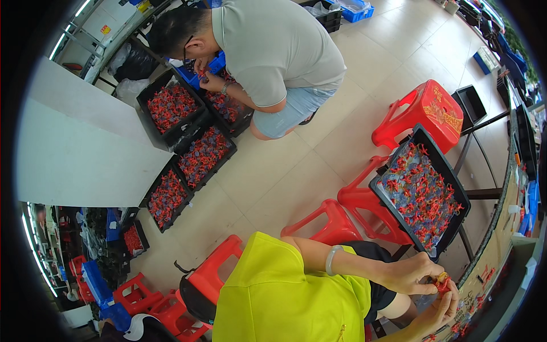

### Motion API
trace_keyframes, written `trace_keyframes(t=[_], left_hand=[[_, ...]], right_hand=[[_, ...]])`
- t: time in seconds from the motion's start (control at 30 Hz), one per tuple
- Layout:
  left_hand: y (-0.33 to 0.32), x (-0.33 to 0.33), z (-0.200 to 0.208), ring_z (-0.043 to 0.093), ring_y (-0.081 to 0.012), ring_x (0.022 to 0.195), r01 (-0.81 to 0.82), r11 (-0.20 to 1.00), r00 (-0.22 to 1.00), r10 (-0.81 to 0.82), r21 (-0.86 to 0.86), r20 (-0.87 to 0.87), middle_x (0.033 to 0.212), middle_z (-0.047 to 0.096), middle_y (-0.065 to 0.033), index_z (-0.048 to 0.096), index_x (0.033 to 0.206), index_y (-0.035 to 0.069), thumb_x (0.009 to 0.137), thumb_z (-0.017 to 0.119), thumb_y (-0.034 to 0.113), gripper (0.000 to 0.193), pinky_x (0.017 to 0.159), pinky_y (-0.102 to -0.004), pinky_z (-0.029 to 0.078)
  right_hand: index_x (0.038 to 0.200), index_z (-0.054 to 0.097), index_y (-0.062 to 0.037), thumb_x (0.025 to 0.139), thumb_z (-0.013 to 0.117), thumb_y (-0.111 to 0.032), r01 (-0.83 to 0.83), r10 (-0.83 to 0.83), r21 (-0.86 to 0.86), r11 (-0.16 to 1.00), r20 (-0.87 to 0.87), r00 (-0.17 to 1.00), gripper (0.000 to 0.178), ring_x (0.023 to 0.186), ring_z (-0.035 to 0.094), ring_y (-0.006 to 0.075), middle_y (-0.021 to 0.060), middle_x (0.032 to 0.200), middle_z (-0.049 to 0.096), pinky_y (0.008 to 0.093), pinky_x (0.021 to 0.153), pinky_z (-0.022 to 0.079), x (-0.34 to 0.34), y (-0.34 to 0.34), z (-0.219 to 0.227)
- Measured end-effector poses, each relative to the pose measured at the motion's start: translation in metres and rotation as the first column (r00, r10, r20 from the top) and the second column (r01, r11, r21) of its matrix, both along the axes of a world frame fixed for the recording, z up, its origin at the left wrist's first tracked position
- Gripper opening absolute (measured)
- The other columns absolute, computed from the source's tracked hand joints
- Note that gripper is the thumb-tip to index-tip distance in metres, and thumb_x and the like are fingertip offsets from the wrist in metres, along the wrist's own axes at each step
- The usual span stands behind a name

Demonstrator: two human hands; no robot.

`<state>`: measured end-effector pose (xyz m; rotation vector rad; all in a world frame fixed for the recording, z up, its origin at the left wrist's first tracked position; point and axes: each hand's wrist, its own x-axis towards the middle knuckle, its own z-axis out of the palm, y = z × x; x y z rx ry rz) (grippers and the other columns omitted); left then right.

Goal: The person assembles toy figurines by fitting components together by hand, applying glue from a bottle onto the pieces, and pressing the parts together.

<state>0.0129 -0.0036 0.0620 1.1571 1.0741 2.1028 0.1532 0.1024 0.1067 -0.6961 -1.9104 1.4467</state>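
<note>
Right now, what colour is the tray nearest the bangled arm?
The tray is black; the head view, the only one, shows it best.

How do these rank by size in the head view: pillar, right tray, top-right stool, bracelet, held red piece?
1. Pillar
2. Right tray
3. Top-right stool
4. Bracelet and held red piece: look alike, and fingers partly cover the piece, so not ranked.

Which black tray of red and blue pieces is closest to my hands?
The right-hand tray, above a red stool; the other filled trays are farther left, around the white pillar.
</note>
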Motion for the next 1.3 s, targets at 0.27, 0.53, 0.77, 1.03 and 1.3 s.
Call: trace_keyframes(t=[0.27,0.53,0.77,1.03,1.3], left_hand=[[0.0007,-0.0007,-0.0013,0.056,-0.0187,0.053,-0.013,1.000,1.000,0.013,0.008,-0.003,0.062,0.057,-0.0127,0.056,0.076,-0.005,0.076,0.064,0.011,0.018,0.048,-0.0273,0.041],[-0.0012,-0.0014,0.0003,0.056,-0.0188,0.053,-0.012,1.000,1.000,0.012,0.006,-0.002,0.063,0.058,-0.0127,0.057,0.077,-0.004,0.076,0.065,0.011,0.017,0.048,-0.0273,0.041],[-0.0012,-0.0020,0.0005,0.056,-0.0184,0.054,-0.015,0.999,1.000,0.014,0.032,0.012,0.064,0.059,-0.0124,0.058,0.078,-0.004,0.077,0.065,0.010,0.016,0.048,-0.0269,0.042],[-0.0011,-0.0022,0.0000,0.056,-0.0186,0.053,-0.017,1.000,1.000,0.017,0.024,0.002,0.063,0.058,-0.0123,0.057,0.077,-0.004,0.077,0.064,0.010,0.017,0.047,-0.0268,0.042],[-0.0021,-0.0030,0.0009,0.057,-0.0199,0.053,-0.019,1.000,1.000,0.019,0.022,-0.003,0.063,0.058,-0.0130,0.056,0.076,-0.004,0.076,0.064,0.011,0.017,0.047,-0.0272,0.042]], right_hand=[[0.103,0.061,0.0060,0.095,0.047,-0.013,-0.011,0.011,-0.002,1.000,-0.004,1.000,0.025,0.096,0.058,0.0164,0.0128,0.106,0.060,0.0274,0.090,0.044,-0.0023,-0.0005,0.0003],[0.103,0.060,0.0064,0.096,0.047,-0.014,-0.020,0.020,0.011,1.000,-0.009,1.000,0.026,0.096,0.058,0.0167,0.0132,0.106,0.059,0.0283,0.091,0.044,-0.0028,-0.0025,0.0003],[0.103,0.060,0.0064,0.096,0.046,-0.014,-0.009,0.009,0.009,1.000,0.006,1.000,0.025,0.096,0.058,0.0169,0.0132,0.106,0.059,0.0286,0.092,0.044,-0.0050,-0.0046,0.0017],[0.103,0.060,0.0062,0.095,0.047,-0.014,0.000,0.000,0.016,1.000,0.011,1.000,0.025,0.096,0.058,0.0168,0.0133,0.105,0.060,0.0280,0.091,0.044,-0.0051,-0.0040,0.0019],[0.103,0.060,0.0063,0.096,0.047,-0.014,0.006,-0.006,0.013,1.000,0.003,1.000,0.026,0.097,0.059,0.0172,0.0135,0.106,0.060,0.0288,0.091,0.044,-0.0047,-0.0053,0.0020]])
